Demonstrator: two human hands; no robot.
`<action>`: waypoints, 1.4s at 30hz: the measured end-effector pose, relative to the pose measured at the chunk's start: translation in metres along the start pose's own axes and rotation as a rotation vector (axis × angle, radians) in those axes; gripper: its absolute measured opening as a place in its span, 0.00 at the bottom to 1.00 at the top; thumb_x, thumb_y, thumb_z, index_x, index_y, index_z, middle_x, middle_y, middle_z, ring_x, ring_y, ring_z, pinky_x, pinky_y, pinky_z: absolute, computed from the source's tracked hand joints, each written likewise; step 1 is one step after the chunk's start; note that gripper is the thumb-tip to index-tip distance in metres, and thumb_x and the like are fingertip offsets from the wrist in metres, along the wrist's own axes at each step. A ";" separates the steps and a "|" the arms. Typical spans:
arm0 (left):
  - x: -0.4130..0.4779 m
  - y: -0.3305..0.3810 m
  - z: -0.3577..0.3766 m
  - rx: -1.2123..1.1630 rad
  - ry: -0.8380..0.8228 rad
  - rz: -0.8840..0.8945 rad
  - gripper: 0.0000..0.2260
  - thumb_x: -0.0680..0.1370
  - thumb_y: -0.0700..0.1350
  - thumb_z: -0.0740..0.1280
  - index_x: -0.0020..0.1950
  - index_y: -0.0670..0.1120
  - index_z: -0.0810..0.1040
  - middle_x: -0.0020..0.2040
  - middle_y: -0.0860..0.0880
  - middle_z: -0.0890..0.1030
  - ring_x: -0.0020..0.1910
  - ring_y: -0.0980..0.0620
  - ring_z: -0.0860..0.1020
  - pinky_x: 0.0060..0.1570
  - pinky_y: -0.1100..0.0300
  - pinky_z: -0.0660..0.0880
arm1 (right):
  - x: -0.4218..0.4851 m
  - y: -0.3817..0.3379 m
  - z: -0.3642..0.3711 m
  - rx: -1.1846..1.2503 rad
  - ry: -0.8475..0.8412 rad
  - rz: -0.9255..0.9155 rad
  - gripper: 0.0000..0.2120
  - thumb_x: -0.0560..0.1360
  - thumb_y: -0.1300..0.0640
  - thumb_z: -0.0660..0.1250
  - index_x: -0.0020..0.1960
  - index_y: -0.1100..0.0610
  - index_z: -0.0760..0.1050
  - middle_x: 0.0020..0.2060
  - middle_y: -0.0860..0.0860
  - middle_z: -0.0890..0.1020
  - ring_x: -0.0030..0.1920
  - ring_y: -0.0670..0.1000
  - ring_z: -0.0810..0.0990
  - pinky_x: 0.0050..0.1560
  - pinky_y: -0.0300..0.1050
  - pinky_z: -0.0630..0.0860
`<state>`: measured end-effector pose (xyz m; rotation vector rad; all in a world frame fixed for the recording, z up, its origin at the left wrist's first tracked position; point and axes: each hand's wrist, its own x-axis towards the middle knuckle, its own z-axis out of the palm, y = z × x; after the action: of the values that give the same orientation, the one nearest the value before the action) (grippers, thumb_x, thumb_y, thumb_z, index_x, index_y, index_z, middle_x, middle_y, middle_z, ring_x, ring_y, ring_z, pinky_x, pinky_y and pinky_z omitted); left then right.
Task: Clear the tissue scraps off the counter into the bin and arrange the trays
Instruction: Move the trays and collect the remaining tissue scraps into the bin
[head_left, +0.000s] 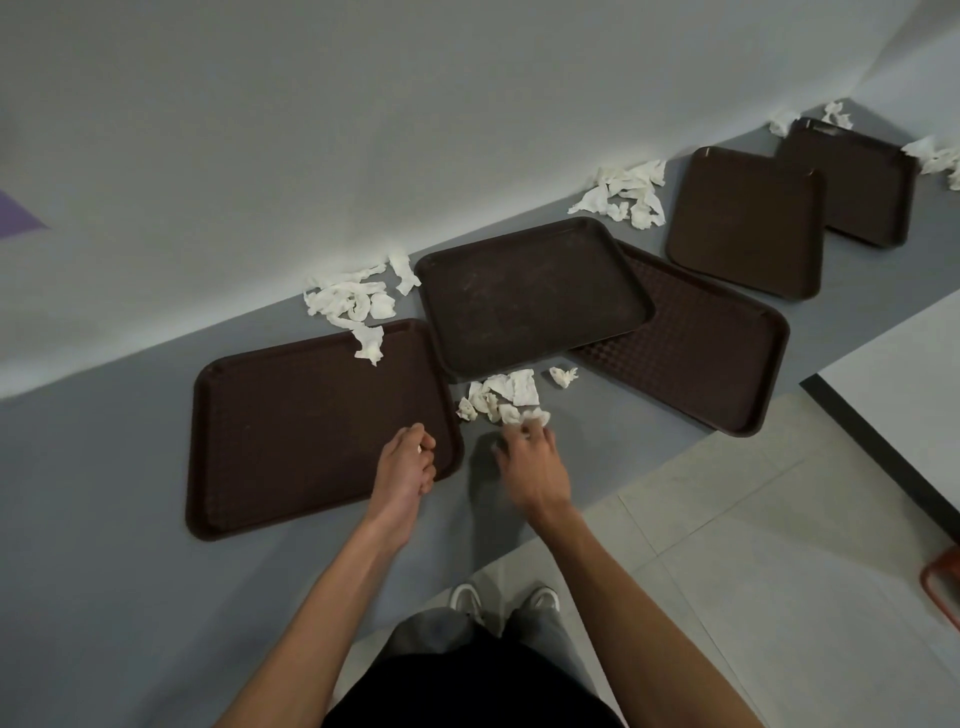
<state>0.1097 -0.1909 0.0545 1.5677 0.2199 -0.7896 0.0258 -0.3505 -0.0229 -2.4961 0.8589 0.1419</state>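
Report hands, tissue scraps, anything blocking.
Left hand pinches a small white tissue bit. Right hand on white crumpled tissue scraps, grip blurred. Dark brown plastic trays flank pile.

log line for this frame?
stage: clearing | left hand: pinches small scrap over near tray | right hand: on front scrap pile, grip blurred

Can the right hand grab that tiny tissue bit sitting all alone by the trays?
Probably yes: the right hand is at the pile just beside the lone scrap, with only bare counter between.
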 end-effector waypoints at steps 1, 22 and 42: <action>-0.003 -0.003 -0.002 0.005 0.001 -0.009 0.13 0.87 0.50 0.57 0.48 0.45 0.72 0.31 0.52 0.62 0.28 0.55 0.60 0.31 0.58 0.57 | -0.005 -0.001 0.009 -0.035 -0.010 -0.046 0.19 0.86 0.48 0.63 0.73 0.54 0.72 0.70 0.57 0.72 0.73 0.61 0.69 0.65 0.59 0.79; -0.168 -0.155 -0.100 -0.250 0.270 -0.002 0.12 0.83 0.42 0.57 0.48 0.43 0.79 0.29 0.52 0.65 0.27 0.54 0.61 0.32 0.55 0.56 | -0.045 0.039 0.003 0.288 0.105 0.167 0.22 0.82 0.61 0.68 0.71 0.61 0.63 0.62 0.67 0.78 0.60 0.69 0.80 0.57 0.59 0.78; -0.293 -0.343 -0.326 -0.198 0.519 0.070 0.09 0.85 0.36 0.61 0.50 0.45 0.79 0.40 0.41 0.75 0.39 0.47 0.73 0.43 0.53 0.74 | -0.279 -0.122 0.176 0.389 -0.112 -0.185 0.06 0.81 0.53 0.72 0.55 0.54 0.85 0.40 0.48 0.84 0.44 0.49 0.82 0.43 0.23 0.67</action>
<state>-0.1889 0.2646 -0.0594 1.5566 0.5989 -0.2824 -0.1127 -0.0287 -0.0560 -2.1642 0.5457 0.0449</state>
